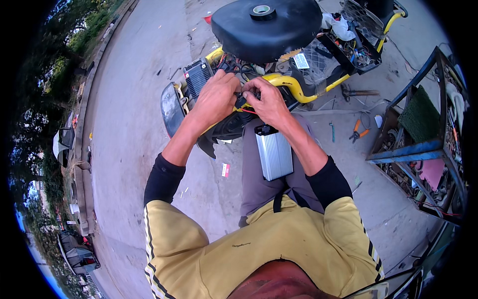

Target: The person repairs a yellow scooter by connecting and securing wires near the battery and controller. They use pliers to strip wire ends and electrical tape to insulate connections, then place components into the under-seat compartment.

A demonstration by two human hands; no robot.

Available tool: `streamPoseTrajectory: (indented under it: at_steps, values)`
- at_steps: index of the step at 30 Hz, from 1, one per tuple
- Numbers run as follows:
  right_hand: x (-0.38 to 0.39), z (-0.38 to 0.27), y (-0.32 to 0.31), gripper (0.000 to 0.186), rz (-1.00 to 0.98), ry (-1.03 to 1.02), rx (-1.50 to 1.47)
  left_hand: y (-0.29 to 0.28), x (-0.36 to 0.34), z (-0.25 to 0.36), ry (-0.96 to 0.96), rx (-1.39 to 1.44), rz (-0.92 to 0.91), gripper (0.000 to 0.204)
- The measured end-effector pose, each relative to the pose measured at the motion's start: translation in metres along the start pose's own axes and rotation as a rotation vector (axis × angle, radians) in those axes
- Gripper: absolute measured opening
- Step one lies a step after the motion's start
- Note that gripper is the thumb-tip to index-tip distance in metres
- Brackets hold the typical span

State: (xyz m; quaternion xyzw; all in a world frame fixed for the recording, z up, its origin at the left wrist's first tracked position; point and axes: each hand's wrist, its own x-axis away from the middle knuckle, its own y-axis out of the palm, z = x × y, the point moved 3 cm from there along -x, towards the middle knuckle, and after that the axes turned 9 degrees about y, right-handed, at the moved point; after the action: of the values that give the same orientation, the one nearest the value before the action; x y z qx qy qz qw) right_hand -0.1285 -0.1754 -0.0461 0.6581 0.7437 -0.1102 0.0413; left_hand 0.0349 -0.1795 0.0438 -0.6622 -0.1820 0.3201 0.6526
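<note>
Above my knees, both hands meet over the yellow frame [294, 87] of a small vehicle. My left hand [217, 94] is closed, its fingertips hidden behind its own back. The fingers of my right hand [268, 102] pinch a small black wired piece [241, 101], which sits between the two hands; its exact kind is too small to tell. A red wire [249, 111] runs just below it. On my lap rests a silver ribbed metal box [275, 155] with black sockets at its upper end. Beyond my left hand stands a black finned box [197, 77] on the vehicle.
A black seat [266, 30] carries a roll of tape [262, 12]. On the ground at right lie a hammer [361, 92], orange-handled pliers [357, 132] and a teal tool [332, 131]. A rusty metal rack [423, 149] holds scrap. A tray of parts [354, 52] is behind.
</note>
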Motion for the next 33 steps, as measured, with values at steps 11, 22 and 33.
streamPoseTrajectory:
  at_steps: [11,22,33]
  values:
    - [-0.001,0.001,-0.004,0.016,0.0,0.005,-0.033,0.005,0.014,-0.004,0.064,0.086,0.28,0.011]
    - [0.001,0.005,0.001,0.013,0.085,-0.096,-0.003,0.007,0.007,0.0,-0.11,0.212,0.32,0.011]
    - [0.003,-0.002,0.0,0.012,0.078,-0.049,0.022,0.005,0.018,0.003,0.105,-0.023,0.215,0.013]
